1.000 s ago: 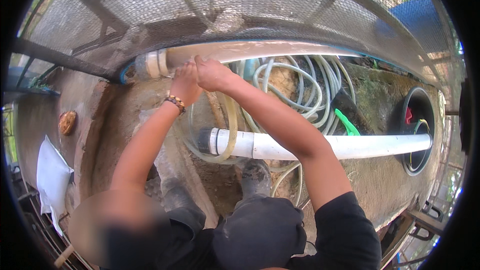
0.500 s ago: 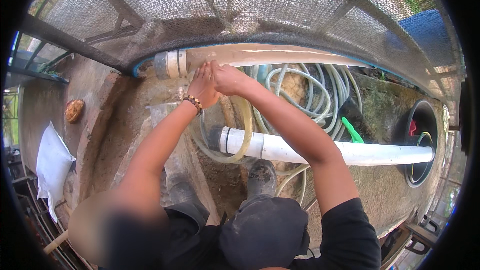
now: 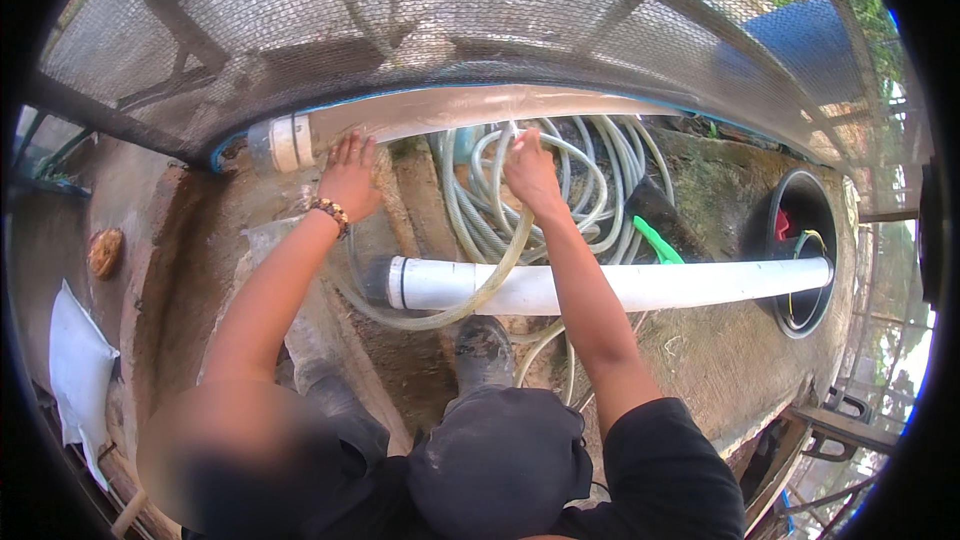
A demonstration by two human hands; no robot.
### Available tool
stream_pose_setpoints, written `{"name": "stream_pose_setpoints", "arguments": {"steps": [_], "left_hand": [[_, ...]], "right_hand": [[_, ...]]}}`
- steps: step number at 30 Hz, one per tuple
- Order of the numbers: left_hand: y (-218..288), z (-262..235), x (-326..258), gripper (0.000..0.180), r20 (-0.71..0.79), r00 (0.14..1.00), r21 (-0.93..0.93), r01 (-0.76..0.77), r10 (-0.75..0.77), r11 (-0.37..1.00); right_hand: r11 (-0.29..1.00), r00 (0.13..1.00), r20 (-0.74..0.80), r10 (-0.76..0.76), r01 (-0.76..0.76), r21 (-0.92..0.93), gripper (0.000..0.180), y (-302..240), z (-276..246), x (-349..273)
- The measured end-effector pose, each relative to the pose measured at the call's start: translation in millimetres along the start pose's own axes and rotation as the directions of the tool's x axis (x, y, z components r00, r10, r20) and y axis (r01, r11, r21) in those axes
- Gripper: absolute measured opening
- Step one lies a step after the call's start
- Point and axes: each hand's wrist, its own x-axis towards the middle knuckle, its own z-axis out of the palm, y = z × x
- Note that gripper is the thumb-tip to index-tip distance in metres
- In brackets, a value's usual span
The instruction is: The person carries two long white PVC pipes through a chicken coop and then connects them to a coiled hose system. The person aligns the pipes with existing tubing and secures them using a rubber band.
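Along the far edge, under the wire mesh: a long pale plastic pipe (image 3: 470,108) runs left to right, with a white collar fitting (image 3: 290,142) at its left end.
Left hand (image 3: 350,175): now flat against the pipe's near side just right of the collar, fingers spread and apart, pressing rather than closed round anything; a beaded bracelet (image 3: 330,213) sits on the wrist.
Right hand (image 3: 530,170): fingers pinched together at the pipe's lower edge near its middle; whether something small is between them I cannot tell.
Change: half a second ago both hands were close together at one spot by the collar; they have since spread apart, the right one moving off to the right along the pipe.
Meaning: judging by this, the work is passing from the collar end toward the pipe's middle.
Nearer: a second white plastic pipe (image 3: 610,285) lies across the ground, its right end reaching a round black tub (image 3: 800,250).
Between the pipes: coiled greenish hose (image 3: 480,210), one loop draped over the near pipe.
Far left: a white sack (image 3: 75,370).
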Motion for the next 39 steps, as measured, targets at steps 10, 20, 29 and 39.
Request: {"name": "stream_pose_setpoints", "arguments": {"steps": [10,20,29,39], "left_hand": [[2,-1,0,0.095,-0.008,1.000,0.027,-0.011,0.011,1.000],[5,-8,-1,0.098,0.022,1.000,0.038,-0.012,0.011,0.999],[7,-8,1,0.100,0.009,1.000,0.032,-0.001,0.001,0.999],[8,-8,1,0.101,0.027,1.000,0.048,0.007,-0.008,0.999]], "right_hand": [[0.953,0.896,-0.364,0.254,-0.168,0.252,0.017,56,-30,-18],[0.878,0.762,-0.492,0.422,-0.209,0.430,0.020,57,-46,-39],[0.850,0.678,-0.560,0.476,-0.191,0.492,0.022,66,-50,-49],[0.752,0.583,-0.557,0.591,-0.149,0.642,0.025,56,-66,-74]]}}
